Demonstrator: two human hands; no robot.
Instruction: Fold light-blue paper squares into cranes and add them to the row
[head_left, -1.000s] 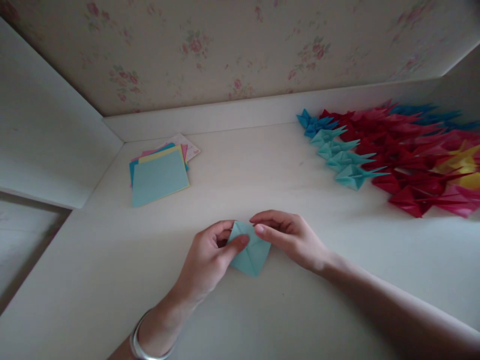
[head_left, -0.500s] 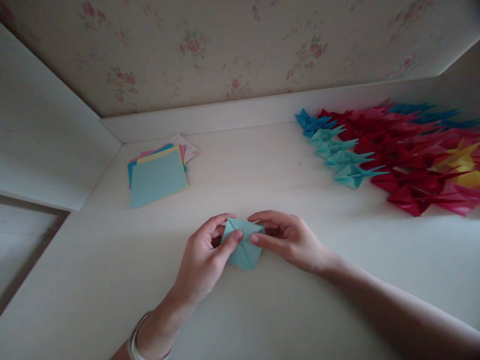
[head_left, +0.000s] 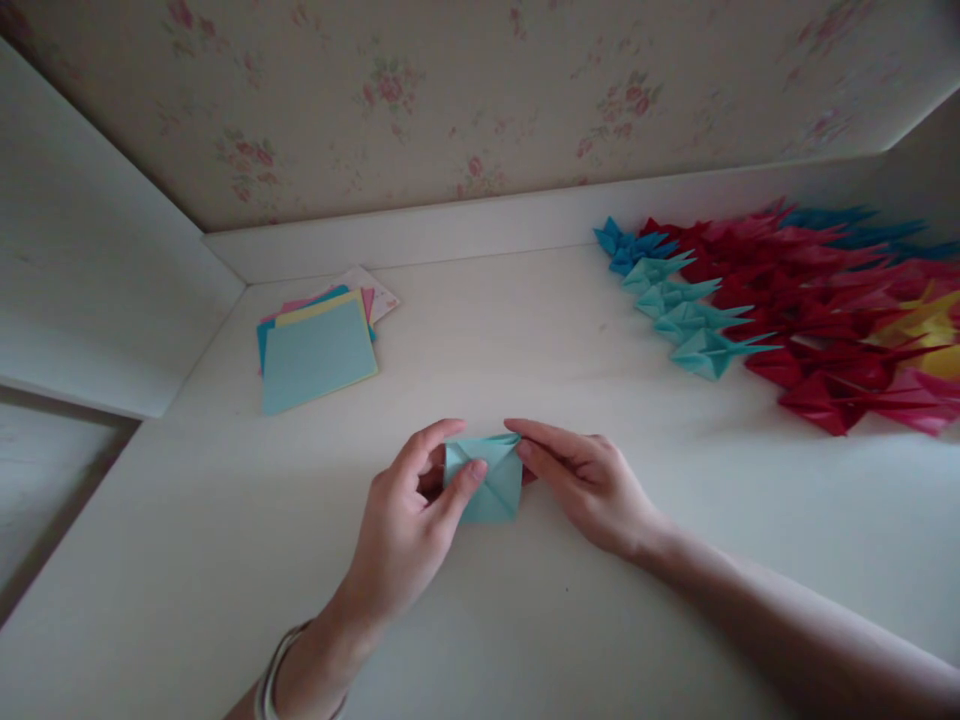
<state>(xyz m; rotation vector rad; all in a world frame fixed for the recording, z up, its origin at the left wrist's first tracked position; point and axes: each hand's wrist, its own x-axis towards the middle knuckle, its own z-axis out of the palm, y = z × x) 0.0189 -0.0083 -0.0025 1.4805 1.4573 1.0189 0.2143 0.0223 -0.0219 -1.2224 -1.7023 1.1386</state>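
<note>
A small folded teal paper square (head_left: 487,480) with diagonal creases sits just above the white tabletop (head_left: 525,620) at the centre. My left hand (head_left: 409,520) pinches its left edge, thumb on top and fingers curled behind. My right hand (head_left: 589,480) holds its right side, with fingers along the top right corner. A silver bracelet (head_left: 274,680) is on my left wrist.
A stack of coloured paper sheets (head_left: 319,345), teal on top, lies at the back left. Several folded paper cranes (head_left: 795,300) in teal, blue, red, pink and yellow are spread at the back right. A raised ledge (head_left: 450,235) and floral wallpaper (head_left: 450,100) bound the far side.
The folded paper has turned from a diamond stance toward a squarer one and moved slightly left. Both hands shifted their grip around it.
</note>
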